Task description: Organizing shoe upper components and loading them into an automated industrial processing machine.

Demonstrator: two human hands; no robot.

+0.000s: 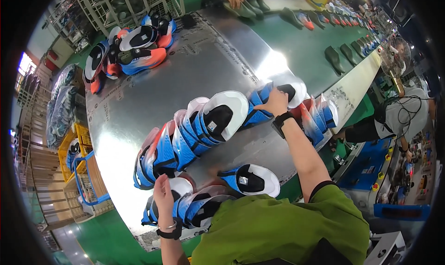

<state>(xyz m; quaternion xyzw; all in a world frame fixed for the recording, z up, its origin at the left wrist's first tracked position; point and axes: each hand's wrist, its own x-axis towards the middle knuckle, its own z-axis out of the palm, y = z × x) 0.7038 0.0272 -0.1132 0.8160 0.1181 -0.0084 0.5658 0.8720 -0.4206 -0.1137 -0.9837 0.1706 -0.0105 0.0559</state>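
Note:
My right hand (276, 102) grips a blue shoe upper (260, 98), thumb on the near side and fingers curled over it. The upper's white-edged, black-lined opening shows just beyond the fingers. My left hand (163, 195), fingers stretched out, is beside a nested row of blue, white and orange shoe uppers (178, 142) and holds nothing visible. Close to my body lies another row of shoe uppers (185, 209), partly hidden by my left arm and green shirt. A single blue-and-white shoe upper (255, 179) rests between that row and my right forearm.
A metal-topped table (139, 112) carries these rows and a heap of shoe uppers (132, 51) at its far left. More uppers (317, 119) stand right of my right hand. Beyond is a green conveyor (301, 44) with shoe lasts (333, 60). A co-worker (408, 112) is at the right.

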